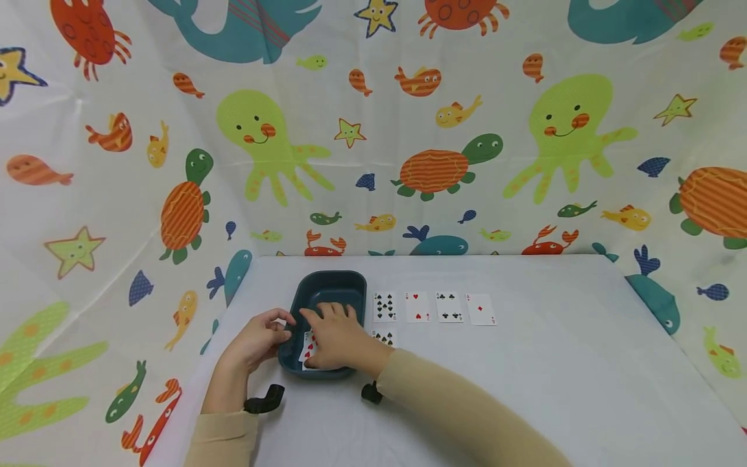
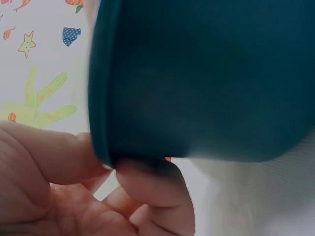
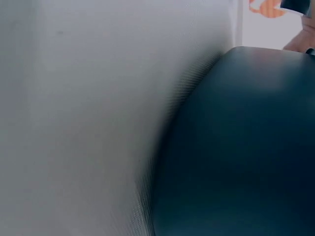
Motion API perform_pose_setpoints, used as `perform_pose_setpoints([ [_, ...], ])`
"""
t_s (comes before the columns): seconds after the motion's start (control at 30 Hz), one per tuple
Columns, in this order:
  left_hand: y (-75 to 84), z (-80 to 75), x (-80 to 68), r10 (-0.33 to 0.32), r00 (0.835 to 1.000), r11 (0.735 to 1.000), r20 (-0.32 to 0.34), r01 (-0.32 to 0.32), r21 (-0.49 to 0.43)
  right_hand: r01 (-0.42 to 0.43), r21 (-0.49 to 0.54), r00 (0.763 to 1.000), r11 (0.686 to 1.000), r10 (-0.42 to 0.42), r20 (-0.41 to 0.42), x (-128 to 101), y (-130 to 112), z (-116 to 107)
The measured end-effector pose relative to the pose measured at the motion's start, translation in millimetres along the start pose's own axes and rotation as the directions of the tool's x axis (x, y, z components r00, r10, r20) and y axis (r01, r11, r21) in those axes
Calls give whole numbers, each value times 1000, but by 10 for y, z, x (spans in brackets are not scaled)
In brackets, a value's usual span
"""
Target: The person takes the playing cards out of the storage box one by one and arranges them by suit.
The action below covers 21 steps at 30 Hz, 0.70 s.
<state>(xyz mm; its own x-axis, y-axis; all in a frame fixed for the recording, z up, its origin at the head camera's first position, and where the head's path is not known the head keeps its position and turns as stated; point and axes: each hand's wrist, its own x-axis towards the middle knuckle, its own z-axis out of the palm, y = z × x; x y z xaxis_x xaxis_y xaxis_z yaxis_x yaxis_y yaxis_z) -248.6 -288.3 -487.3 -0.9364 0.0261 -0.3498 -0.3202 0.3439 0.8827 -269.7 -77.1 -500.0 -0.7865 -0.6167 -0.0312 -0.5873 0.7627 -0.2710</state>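
A dark teal rectangular tray (image 1: 331,280) with rounded corners stands on the white table. My left hand (image 1: 259,340) pinches its left rim, and in the left wrist view the thumb (image 2: 64,152) and curled forefinger (image 2: 155,184) meet at the edge of that rim. Inside the tray, my right hand (image 1: 340,338) lies spread over playing cards (image 1: 307,346) with red hearts, covering most of them. In the right wrist view the tray's outer wall (image 3: 241,147) fills the right side, and the right hand is out of sight.
Right of the tray, a row of face-up cards holds a spades card (image 1: 384,307), a two of hearts (image 1: 417,307), a clubs card (image 1: 449,307) and an ace of diamonds (image 1: 481,309). Another spades card (image 1: 383,337) lies below, partly behind the right forearm. A sea-animal cloth (image 1: 373,143) hangs behind.
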Motion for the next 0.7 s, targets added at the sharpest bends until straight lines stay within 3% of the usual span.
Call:
perform_pose_setpoints([
  [0.4, 22, -1, -8, -16, 1000, 1000, -4, 16, 18, -8, -116, 999, 993, 13, 45, 14, -40, 29],
  [0.7, 23, 6, -22, -10, 1000, 1000, 1, 10, 8, -18, -117, 998, 993, 24, 50, -9, -50, -3],
])
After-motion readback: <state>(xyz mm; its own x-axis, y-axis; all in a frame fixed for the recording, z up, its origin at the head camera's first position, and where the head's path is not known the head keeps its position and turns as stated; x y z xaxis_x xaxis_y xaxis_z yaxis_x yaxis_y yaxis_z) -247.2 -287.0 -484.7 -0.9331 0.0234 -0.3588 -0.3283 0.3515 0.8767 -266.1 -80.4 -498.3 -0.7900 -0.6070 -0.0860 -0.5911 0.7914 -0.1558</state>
